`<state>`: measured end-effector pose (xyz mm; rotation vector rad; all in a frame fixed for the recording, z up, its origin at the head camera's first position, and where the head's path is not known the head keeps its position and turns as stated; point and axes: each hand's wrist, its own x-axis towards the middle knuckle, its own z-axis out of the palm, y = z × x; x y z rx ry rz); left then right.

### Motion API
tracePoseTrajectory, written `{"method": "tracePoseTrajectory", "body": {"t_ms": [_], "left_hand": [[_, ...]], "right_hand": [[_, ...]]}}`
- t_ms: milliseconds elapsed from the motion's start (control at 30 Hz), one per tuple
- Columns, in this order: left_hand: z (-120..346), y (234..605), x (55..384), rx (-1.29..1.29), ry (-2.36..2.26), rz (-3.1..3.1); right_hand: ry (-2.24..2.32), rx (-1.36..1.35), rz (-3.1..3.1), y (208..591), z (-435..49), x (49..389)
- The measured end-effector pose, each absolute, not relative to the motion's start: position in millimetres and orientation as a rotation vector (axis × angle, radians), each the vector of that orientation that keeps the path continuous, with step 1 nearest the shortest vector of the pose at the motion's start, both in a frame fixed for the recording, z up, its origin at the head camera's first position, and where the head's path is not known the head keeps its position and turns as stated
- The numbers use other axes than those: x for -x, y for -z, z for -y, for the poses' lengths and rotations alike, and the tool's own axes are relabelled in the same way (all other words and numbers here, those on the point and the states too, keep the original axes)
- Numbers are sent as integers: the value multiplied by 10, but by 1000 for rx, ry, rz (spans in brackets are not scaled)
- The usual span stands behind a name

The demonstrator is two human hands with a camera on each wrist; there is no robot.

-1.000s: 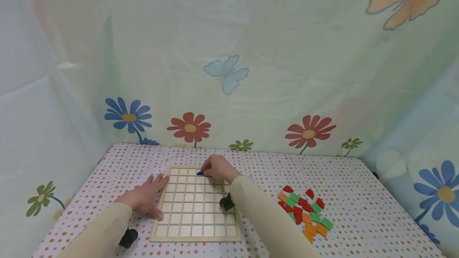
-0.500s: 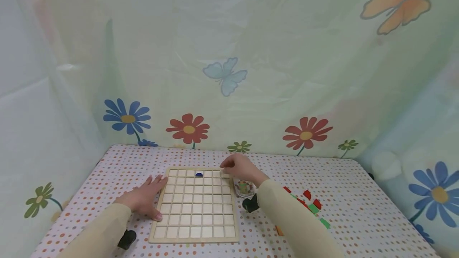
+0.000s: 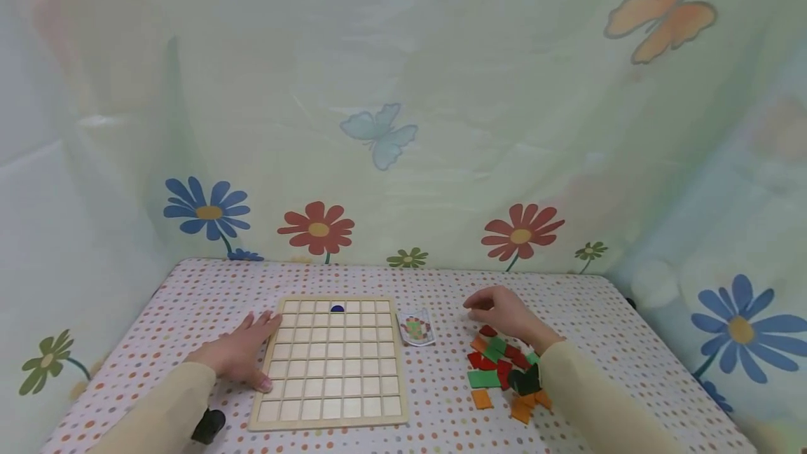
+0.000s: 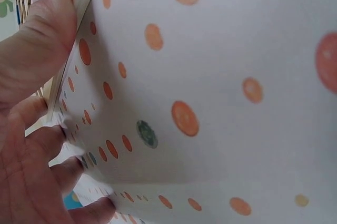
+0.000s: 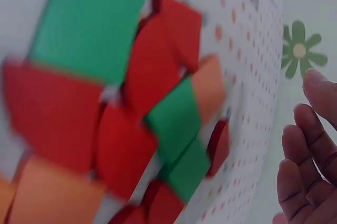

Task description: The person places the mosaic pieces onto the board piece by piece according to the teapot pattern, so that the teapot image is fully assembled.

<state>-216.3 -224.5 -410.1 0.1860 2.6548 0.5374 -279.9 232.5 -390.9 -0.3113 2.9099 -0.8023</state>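
Note:
A wooden grid board (image 3: 253, 417) lies on the spotted table, and a dark blue rounded piece (image 3: 338, 309) sits in its far row. My left hand (image 3: 236, 352) rests at the board's left edge, thumb and fingers spread; in the left wrist view the thumb (image 4: 39, 39) lies against the wooden rim. My right hand (image 3: 504, 310) hovers over the far side of a pile of red, green and orange pieces. In the right wrist view its fingers (image 5: 297, 145) are loosely bent with nothing between them. Red quarter-round pieces (image 5: 52, 116) and green squares (image 5: 95, 23) lie beneath.
A small clear packet or card (image 3: 416, 328) with a coloured pattern lies between the board and the pile. Orange squares (image 3: 482, 399) lie at the pile's near side. A flowered cloth backdrop (image 3: 378, 54) rises behind the table.
My right hand has let go of the blue piece in the far row and moved right, over the pile. The left hand stays at the board's edge. The head view has shifted slightly right.

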Motion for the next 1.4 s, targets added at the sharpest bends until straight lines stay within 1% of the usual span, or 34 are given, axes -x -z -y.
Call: {"method": "tracePoseTrajectory", "body": {"t_ms": [133, 267, 367, 533, 767, 967, 1067, 1400], "left_hand": [[2280, 4103, 2156, -187, -561, -2642], [2294, 4111, 2164, -180, -581, -2621], [2302, 4123, 2160, -184, -594, -2611], [2305, 4141, 2144, -220, -612, -2612], [2276, 4117, 2152, -225, -586, -2626], [2262, 4077, 2138, -253, -584, -2624], [2256, 4076, 2143, -243, -570, -2633], [2248, 4096, 2160, -241, -557, -2640]], "right_hand": [[798, 313, -2914, 3918, -2511, 2738], [796, 245, -2907, 4001, -2629, 2710], [777, 199, -2906, 4090, -2671, 2713], [764, 201, -2896, 4158, -2655, 2696], [744, 313, -2834, 4126, -2597, 2577], [735, 552, -2742, 4135, -2606, 2468], [710, 601, -2719, 4125, -2582, 2435], [494, 389, -2812, 4078, -2330, 2400]]}}
